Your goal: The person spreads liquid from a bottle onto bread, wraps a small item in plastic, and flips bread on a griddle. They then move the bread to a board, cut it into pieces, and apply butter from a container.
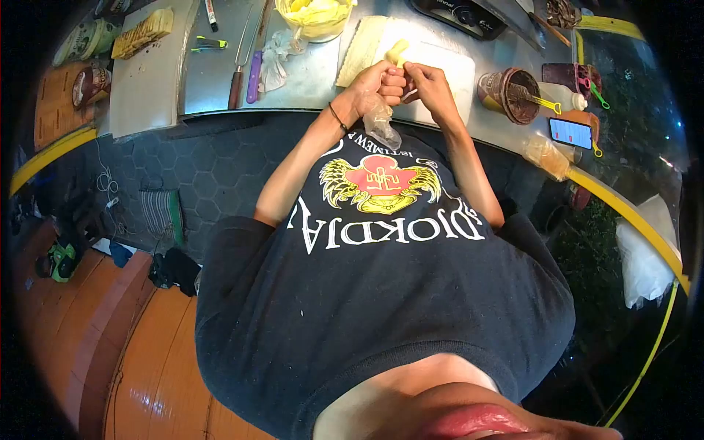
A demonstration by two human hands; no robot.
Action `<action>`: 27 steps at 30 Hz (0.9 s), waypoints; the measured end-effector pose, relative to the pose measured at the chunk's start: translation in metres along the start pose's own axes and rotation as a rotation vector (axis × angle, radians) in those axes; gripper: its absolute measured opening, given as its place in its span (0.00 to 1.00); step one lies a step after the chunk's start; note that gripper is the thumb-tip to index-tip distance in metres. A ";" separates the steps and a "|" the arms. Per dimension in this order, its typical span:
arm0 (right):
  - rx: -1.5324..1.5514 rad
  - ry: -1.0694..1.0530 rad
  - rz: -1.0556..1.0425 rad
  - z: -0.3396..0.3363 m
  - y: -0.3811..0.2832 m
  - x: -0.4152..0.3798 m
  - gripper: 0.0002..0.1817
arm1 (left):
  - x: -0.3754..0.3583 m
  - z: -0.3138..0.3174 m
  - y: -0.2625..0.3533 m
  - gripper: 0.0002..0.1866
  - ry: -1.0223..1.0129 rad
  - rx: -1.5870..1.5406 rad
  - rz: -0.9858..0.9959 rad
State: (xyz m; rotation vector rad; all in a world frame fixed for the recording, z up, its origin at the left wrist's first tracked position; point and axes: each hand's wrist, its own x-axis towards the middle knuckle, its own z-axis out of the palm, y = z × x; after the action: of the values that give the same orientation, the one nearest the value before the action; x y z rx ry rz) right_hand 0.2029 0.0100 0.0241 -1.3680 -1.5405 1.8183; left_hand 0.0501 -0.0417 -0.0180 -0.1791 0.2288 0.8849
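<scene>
Close together over a white board (456, 73), both my hands work at a soft pale-yellow piece of food (397, 51). My left hand (379, 86) is closed around its lower end, fingers curled. With thumb and forefinger, my right hand (431, 86) pinches at the same piece; the exact contact is partly hidden. Crumpled clear plastic (381, 125) hangs below my left wrist. Just beyond the left hand lies a flat slab of bread (361, 51). Yellow pieces (315, 10) fill a clear bowl (323, 32) to the upper left.
Left of my hands are a purple-handled knife (254, 77), a long fork (236, 82), a plastic bag (274, 70) and browned bread (143, 34). On the right stand a chocolate-smeared tub (490, 94) with a yellow-handled spreader (546, 105) and a phone (570, 133). A yellow rail (623, 202) edges the stall.
</scene>
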 end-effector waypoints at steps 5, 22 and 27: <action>-0.173 0.003 -0.049 0.001 -0.009 -0.005 0.23 | -0.006 0.009 -0.010 0.17 0.143 0.205 0.042; -0.665 0.295 -0.438 0.031 0.014 -0.046 0.12 | -0.039 0.001 -0.045 0.18 0.477 0.989 0.300; -0.571 0.306 -0.467 0.036 0.020 -0.048 0.13 | -0.039 0.000 -0.046 0.20 0.616 1.523 0.589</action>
State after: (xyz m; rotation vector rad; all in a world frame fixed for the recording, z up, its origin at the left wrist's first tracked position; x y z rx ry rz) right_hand 0.1991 -0.0531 0.0228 -1.2801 -2.0673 0.8818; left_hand 0.0624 -0.0993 -0.0052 1.1044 1.5051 0.9902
